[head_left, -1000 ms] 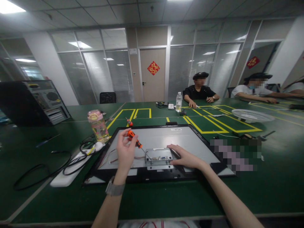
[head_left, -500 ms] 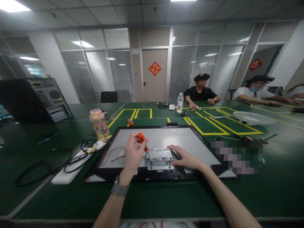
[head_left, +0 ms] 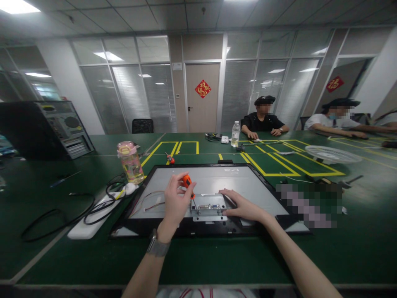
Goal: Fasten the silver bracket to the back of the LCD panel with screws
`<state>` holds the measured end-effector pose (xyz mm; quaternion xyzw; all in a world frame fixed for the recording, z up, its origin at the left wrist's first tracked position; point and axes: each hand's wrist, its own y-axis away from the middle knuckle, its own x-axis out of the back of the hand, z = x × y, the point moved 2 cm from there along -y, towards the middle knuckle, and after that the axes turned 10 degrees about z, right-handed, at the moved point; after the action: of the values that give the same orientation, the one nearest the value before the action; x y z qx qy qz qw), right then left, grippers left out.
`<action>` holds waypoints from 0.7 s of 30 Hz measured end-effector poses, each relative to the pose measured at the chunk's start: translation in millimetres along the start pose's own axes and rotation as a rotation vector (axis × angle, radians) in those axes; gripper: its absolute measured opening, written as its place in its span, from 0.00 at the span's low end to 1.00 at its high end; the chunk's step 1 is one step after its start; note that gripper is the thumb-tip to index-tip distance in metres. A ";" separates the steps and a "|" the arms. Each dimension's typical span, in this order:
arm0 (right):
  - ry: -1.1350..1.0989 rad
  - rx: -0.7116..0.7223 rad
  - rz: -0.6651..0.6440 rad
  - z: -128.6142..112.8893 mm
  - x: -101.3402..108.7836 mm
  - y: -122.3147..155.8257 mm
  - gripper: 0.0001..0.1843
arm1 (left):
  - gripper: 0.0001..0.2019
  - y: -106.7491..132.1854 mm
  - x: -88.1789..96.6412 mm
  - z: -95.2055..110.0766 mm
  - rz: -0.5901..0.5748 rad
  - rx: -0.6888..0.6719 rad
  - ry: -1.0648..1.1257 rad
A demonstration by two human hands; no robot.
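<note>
A flat monitor panel (head_left: 217,178) lies back-up on the green table, its black frame around a grey metal back. A small metal board cover (head_left: 208,205) sits near the panel's front edge. My left hand (head_left: 175,201) is closed round an orange-handled screwdriver (head_left: 187,182), held nearly upright with its tip at the cover's left end. My right hand (head_left: 243,205) rests flat on the panel just right of the cover, fingers stretched toward it. Thin wires (head_left: 149,203) run across the panel left of my left hand.
A pink-lidded drink bottle (head_left: 130,162), black cables (head_left: 62,211) and a white power strip (head_left: 89,221) lie at the left, a computer case (head_left: 46,130) beyond. A second screwdriver (head_left: 169,158), a water bottle (head_left: 235,133) and a fan grille (head_left: 331,154) sit farther back. Two people sit across the table.
My left hand has swung the screwdriver from a slanted hold to nearly upright and brought its tip down at the cover's left end. My right hand has stayed in place.
</note>
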<state>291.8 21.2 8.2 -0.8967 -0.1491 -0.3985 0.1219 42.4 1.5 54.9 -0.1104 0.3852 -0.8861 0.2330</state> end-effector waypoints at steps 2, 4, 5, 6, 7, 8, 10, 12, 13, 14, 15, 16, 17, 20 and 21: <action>-0.007 -0.001 0.007 0.6 -0.3 -0.3 0.43 | 0.14 -0.1 0.9 1.1 0.032 -0.001 0.000; -0.008 -0.002 0.010 0.3 -0.2 -0.1 0.43 | 0.14 0.0 1.3 1.5 0.052 -0.002 0.003; -0.007 -0.005 0.008 -0.2 0.0 0.1 0.43 | 0.14 0.2 1.2 1.2 0.055 -0.003 0.006; -0.004 -0.008 0.005 -0.7 0.2 0.4 0.43 | 0.14 0.5 0.9 0.7 0.051 -0.004 0.009; -0.001 -0.013 0.002 -1.3 0.5 0.7 0.43 | 0.14 1.0 0.3 -0.1 0.042 -0.006 0.011; 0.003 -0.017 0.000 -1.7 0.8 0.8 0.43 | 0.14 1.5 -0.3 -0.9 0.031 -0.010 0.011; 0.008 -0.022 -0.002 -2.2 1.2 1.0 0.43 | 0.14 2.6 -1.8 -2.4 0.003 -0.028 0.007; 0.007 -0.016 0.001 -2.1 1.2 0.8 0.43 | 0.14 3.6 -3.0 -2.8 -0.020 -0.057 -0.002; 0.005 -0.012 0.003 -1.9 1.1 0.7 0.43 | 0.14 3.9 -3.4 -2.4 -0.027 -0.073 -0.008; 0.001 -0.010 0.001 -1.7 0.9 0.6 0.43 | 0.14 4.2 -3.7 -1.8 -0.030 -0.089 -0.014; -0.002 -0.008 0.003 -1.6 0.7 0.5 0.43 | 0.14 4.3 -3.8 -0.9 -0.031 -0.100 -0.020; -0.005 -0.008 0.003 -1.6 0.6 0.5 0.43 | 0.13 4.4 -3.9 0.2 -0.032 -0.107 -0.025; -0.005 -0.007 0.004 -1.6 0.5 0.5 0.43 | 0.13 4.4 -3.8 1.3 -0.031 -0.111 -0.027; -0.002 0.002 0.006 -1.9 0.5 0.5 0.42 | 0.13 4.3 -3.2 3.6 -0.021 -0.104 -0.022; 0.000 0.007 0.005 -2.0 0.5 0.5 0.42 | 0.14 4.3 -2.9 3.9 -0.014 -0.098 -0.018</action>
<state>291.0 20.1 9.8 -0.8968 -0.1481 -0.3974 0.1260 47.8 -2.1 54.3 -0.1322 0.4254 -0.8666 0.2247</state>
